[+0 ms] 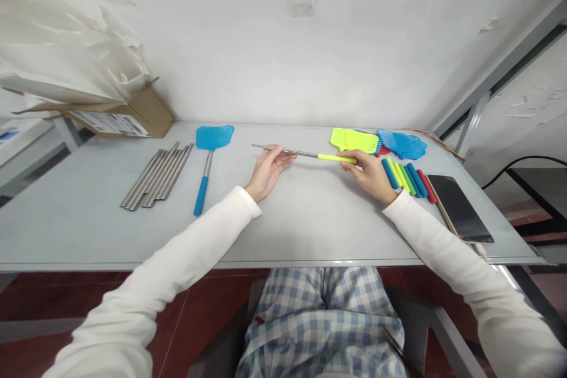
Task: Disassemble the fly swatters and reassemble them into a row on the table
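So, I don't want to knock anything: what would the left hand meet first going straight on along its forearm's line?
Past the metal rod it touches, the left hand would probably meet the wall; the yellow mesh flap lies close to the right of that line, and depth is unclear.

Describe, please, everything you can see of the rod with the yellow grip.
The rod is slim and silvery, apparently metal, with a bright yellow grip on its right end; its bare left end looks narrower. Held over the table, it runs across the view, grip end slightly lower in the picture. The left hand holds its metal part; the right hand holds the grip.
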Tool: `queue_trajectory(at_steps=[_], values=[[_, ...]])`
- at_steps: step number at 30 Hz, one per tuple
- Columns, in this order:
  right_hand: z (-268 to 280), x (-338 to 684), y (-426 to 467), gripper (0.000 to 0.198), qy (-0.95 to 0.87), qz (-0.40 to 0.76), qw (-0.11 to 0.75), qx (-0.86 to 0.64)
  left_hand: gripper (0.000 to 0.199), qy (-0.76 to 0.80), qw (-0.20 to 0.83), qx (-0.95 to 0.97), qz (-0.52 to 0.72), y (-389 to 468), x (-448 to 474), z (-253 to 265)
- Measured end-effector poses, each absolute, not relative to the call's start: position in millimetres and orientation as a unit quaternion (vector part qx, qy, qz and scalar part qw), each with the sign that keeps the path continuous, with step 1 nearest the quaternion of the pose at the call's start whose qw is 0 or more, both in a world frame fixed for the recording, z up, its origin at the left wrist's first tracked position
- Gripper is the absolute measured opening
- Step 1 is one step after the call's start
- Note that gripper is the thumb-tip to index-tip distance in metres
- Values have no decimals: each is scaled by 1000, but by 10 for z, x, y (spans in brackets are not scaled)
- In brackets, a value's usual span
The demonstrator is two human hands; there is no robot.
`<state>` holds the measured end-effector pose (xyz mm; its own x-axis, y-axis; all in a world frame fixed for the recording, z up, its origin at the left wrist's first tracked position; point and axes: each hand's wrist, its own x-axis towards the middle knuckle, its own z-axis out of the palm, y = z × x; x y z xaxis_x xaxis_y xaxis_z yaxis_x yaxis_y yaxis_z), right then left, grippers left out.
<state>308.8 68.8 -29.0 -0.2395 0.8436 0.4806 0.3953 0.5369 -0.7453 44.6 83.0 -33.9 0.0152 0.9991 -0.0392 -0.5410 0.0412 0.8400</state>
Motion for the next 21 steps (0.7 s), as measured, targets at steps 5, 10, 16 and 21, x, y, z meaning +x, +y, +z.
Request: queue_trajectory(at_steps=[5, 10, 16, 21], values=[[-361, 3037, 665, 25, -773, 236, 426, -406, 28, 330, 645, 431, 538, 759, 471, -344], [-419, 2921, 582, 35, -783, 275, 389, -400, 37, 322, 640, 488, 499, 731, 479, -350], [-335, 3004, 666, 42, -824, 217, 346, -392, 37, 362, 656, 426, 506, 752, 460, -326], [-440, 3314, 890, 61, -797, -34, 248, -550, 33, 386, 663, 371, 523, 754, 462, -269]])
